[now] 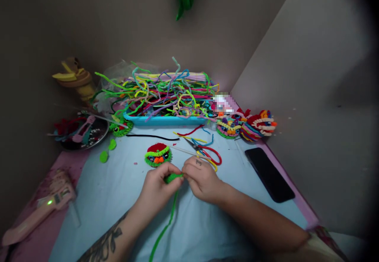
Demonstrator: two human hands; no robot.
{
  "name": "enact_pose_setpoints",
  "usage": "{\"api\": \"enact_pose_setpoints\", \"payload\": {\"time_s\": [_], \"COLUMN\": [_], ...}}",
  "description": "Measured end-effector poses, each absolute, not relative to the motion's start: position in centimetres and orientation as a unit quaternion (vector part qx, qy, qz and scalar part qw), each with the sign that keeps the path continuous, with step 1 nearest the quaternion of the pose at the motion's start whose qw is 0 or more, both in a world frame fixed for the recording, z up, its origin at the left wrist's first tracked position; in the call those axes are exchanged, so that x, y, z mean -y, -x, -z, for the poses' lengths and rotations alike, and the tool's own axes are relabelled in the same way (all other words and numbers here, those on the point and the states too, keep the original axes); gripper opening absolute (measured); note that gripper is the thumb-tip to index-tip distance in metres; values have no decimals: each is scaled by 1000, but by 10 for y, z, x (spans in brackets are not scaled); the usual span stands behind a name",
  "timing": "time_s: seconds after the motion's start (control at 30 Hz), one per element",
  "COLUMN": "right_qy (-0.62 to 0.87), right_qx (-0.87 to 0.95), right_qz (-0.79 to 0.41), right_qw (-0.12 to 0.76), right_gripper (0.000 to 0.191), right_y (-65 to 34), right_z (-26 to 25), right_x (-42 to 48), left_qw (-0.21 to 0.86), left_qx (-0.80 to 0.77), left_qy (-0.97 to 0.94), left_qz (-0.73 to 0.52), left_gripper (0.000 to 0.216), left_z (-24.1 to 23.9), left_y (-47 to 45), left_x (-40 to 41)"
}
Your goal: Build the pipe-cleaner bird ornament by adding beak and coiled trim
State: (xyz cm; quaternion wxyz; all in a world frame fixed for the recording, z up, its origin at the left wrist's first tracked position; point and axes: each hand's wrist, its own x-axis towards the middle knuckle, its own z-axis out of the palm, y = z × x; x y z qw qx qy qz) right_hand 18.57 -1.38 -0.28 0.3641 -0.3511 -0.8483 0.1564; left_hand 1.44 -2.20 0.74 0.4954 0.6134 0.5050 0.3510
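- Left hand (162, 185), at centre of the clock face: thumb and forefinger pinched on a coiled bit of green pipe cleaner (171, 178).
- Right hand (203, 179), just beside, towards three o'clock: fingertips drawn together against the same bit's end, seemingly gripping; exact hold hidden.
- Loose tail of the pipe cleaner: trailing towards seven o'clock. Best kept free of the forearms, to avoid snagging or kinking.
- Handling advice: hold firm on the left, work the end in small, even turns on the right; avoid crushing the fuzz. Any sharp wire tip probably best tucked inward.
- Bird's head (158, 155), red, green and orange: ten o'clock, near. Useful for comparing tightness.
- Scissors (210, 154), red-handled: between one and two o'clock, near.
- Blue tray (166, 121), heaped with coloured stems: twelve o'clock.
- Phone (269, 174): three o'clock, well apart.
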Motion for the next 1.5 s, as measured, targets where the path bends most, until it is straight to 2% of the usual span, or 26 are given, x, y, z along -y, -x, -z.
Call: {"api": "enact_pose_setpoints", "payload": {"time_s": [0.27,0.37,0.43,0.53,0.67,0.77,0.9,0.97,1.07,1.17,1.23,1.33,1.43,1.5], "right_qy": [374,398,409,419,433,411,430,489,552,576,581,580,553,506], "right_qx": [803,772,738,631,529,607,766,791,799,796,788,748,663,618], "right_qz": [-226,-245,-309,-473,-579,-520,-242,-142,-97,-85,-90,-138,-297,-448], "right_qw": [407,430,440,451,444,439,413,340,219,163,180,292,409,403], "right_gripper": [13,20,24,37,30,17,17,16,25,22,24,27,15,16], "right_y": [-188,-187,-181,-166,-157,-171,-194,-198,-194,-190,-190,-194,-194,-190], "right_z": [8,11,14,14,9,6,10,16,26,34,36,33,23,13], "right_x": [12,16,19,24,25,18,-3,-13,-23,-27,-26,-21,-11,-3], "left_qw": [586,588,575,563,585,596,609,620,630,628,622,606,563,533], "left_qx": [-496,-499,-503,-508,-491,-483,-491,-487,-478,-476,-477,-484,-508,-525], "left_qy": [-501,-453,-442,-441,-440,-447,-443,-434,-432,-438,-441,-436,-451,-467], "left_qz": [-400,-447,-471,-480,-472,-459,-438,-436,-434,-433,-438,-456,-471,-472], "left_gripper": [15,21,22,22,24,26,30,33,37,39,36,32,27,24], "left_z": [-4,-6,-7,-8,-8,-9,-12,-13,-14,-11,-10,-9,-11,-12], "left_y": [-15,-13,-12,-11,-11,-8,-3,-1,1,5,8,10,9,5], "left_x": [14,10,9,10,11,9,6,5,3,2,0,-1,0,2]}}
